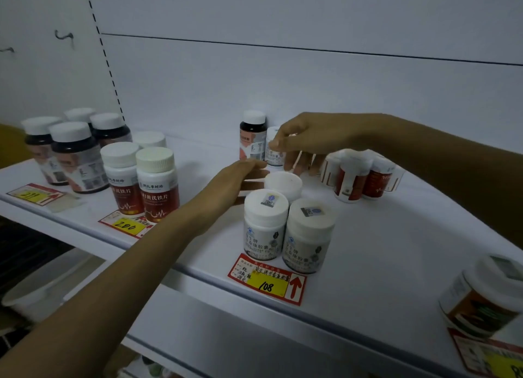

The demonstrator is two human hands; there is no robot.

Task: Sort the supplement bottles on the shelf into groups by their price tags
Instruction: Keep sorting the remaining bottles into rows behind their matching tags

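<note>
Reaching Into The 108 Group

Head view: my left hand (236,179) lies flat and open against a white bottle (283,184) behind the 108 tag (267,278). My right hand (305,140) hovers over a small bottle (274,154); whether it grips, I cannot tell.

A single head-worn wide-angle view looks forward and down, close over the white shelf (368,264).
</note>
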